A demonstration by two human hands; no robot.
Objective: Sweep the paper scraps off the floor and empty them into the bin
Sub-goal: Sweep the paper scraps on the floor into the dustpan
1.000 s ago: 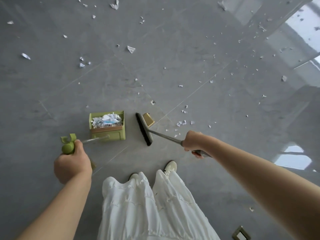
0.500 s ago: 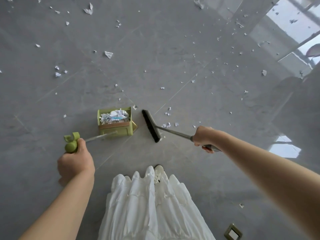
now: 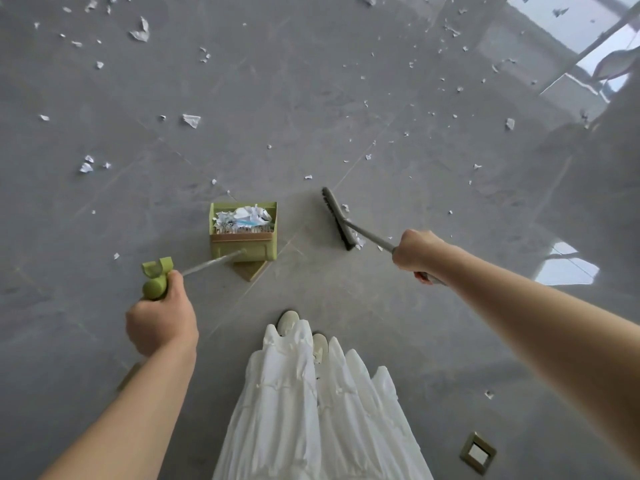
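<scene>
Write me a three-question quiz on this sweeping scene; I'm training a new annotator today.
1. True or false: the green dustpan already holds paper scraps.
2. Which hand grips the broom handle? A) left hand B) right hand
3. Fill in: the broom head sits to the ____ of the dustpan in the picture.

Key: 1 true; 2 B; 3 right. Many scraps lie on the floor.
</scene>
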